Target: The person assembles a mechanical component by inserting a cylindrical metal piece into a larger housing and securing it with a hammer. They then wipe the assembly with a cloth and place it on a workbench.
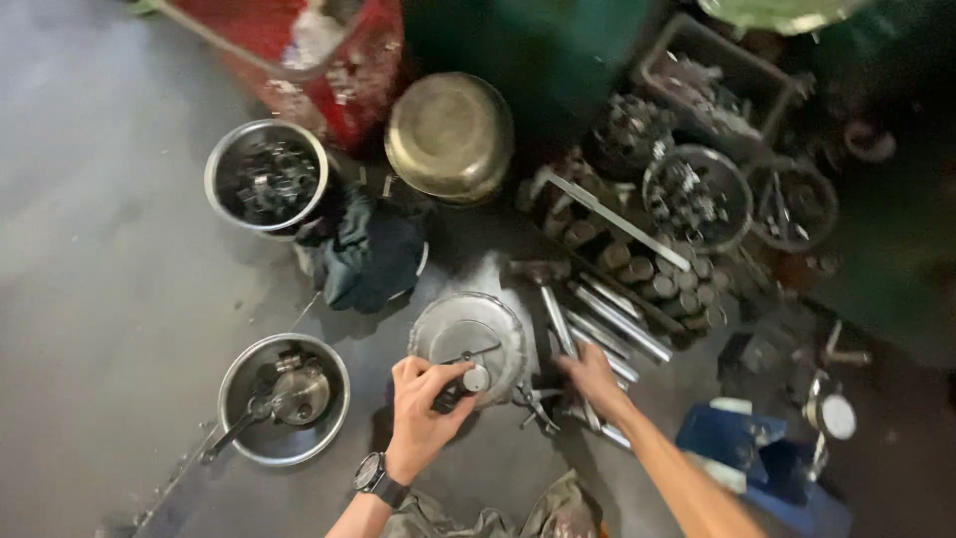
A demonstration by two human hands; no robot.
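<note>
**A:** Looking at the head view: left hand [423, 413], watch on the wrist, fingers curled round a small dark-handled part [453, 391] with a round metal knob end, at the near rim of the upturned round metal housing [468, 334]. Closed grip, thumb on top.

**B:** Housing position?

**A:** On the grey floor [100, 299], centre frame, directly in front of the person. Dark cloth [363, 254] just behind it to the left, row of steel rods [607, 324] just beside it on the right.

**B:** Right hand?

**A:** Right hand [593, 374] reaches down onto the near ends of those rods. Motion-blurred; fingers bent over them, but can't tell whether it actually grips one. Small pliers-like tool [538, 403] lies between the two hands, touching neither.

**B:** Surroundings?

**A:** Steel bowl [284, 399] near left with a round fitting and a dark handle inside. Second steel bowl [267, 177] further back, full of small dark parts. Brass-coloured bowl [450, 134] upside down behind the cloth. Short cylinder stock stacked behind the rods, more bowls of small parts at far right. Blue box [757, 458] near right.
</note>
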